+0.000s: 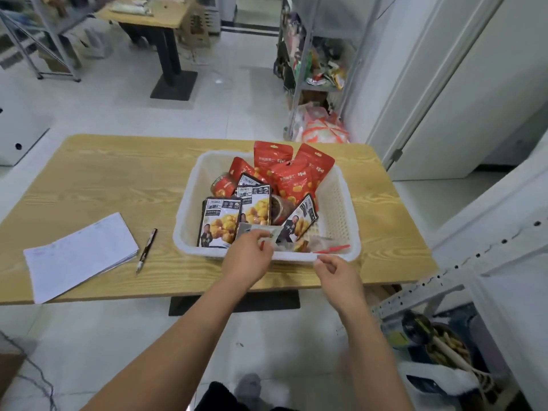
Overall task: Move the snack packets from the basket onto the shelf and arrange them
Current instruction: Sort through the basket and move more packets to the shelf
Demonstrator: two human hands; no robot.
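Picking a small pack out of the basket; task looks barely begun.

L hand (249, 256) grips a small pale packet (262, 232) at the near end of the white basket (338, 215). R hand (336, 272) hovers by the near rim, fingers loosely curled, holding nothing visible. White perforated shelf (444, 280) at the person's R: contents unclear, none of these packs seen on it. Basket sits on a wooden table (118, 179), approx. full. Black packets (219, 221) in front w/ yellow kernels pictured, big Chinese chars maybe 油栗仁, blurred. Red packets (292, 176) behind, upright, text too small to read. So nearly all is left to move & arrange. Paper stack (80, 253) & pen (146, 249) to the L. Far back, a 2nd rack (311, 54) w/ mixed snacks.
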